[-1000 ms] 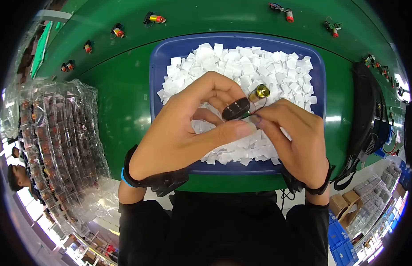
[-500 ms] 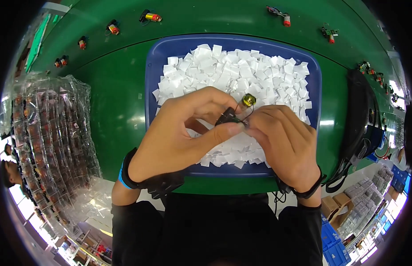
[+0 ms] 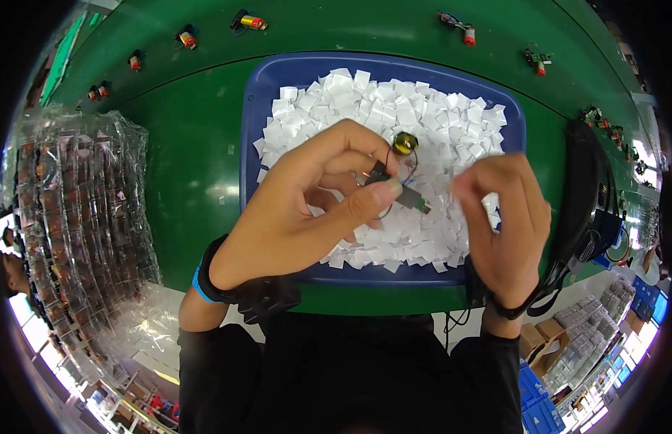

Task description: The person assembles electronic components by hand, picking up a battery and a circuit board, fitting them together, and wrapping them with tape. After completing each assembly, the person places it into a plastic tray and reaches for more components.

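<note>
My left hand (image 3: 299, 210) pinches a small wired circuit board assembly (image 3: 412, 198) between thumb and fingers, above the tray of white paper squares. It has a dark block at one end and a narrow board with a green tip pointing down to the right. Thin wires join it to a yellow-wrapped cylinder (image 3: 405, 143) just beyond the fingertips. My right hand (image 3: 506, 217) is raised over the tray's right side, apart from the assembly. Its thumb and forefinger come together in a pinch; the tips are slightly blurred and anything between them cannot be made out.
The blue tray (image 3: 247, 145) holds a heap of white paper squares (image 3: 394, 101) on the green table (image 3: 191, 166). Similar wired parts (image 3: 249, 22) lie along the far side. Stacked clear plastic packs (image 3: 82, 210) stand left; a black bag (image 3: 578, 188) lies right.
My right hand has drawn away to the right from the assembly. The assembly now shows its narrow board, tilted down to the right, still in my left hand.
</note>
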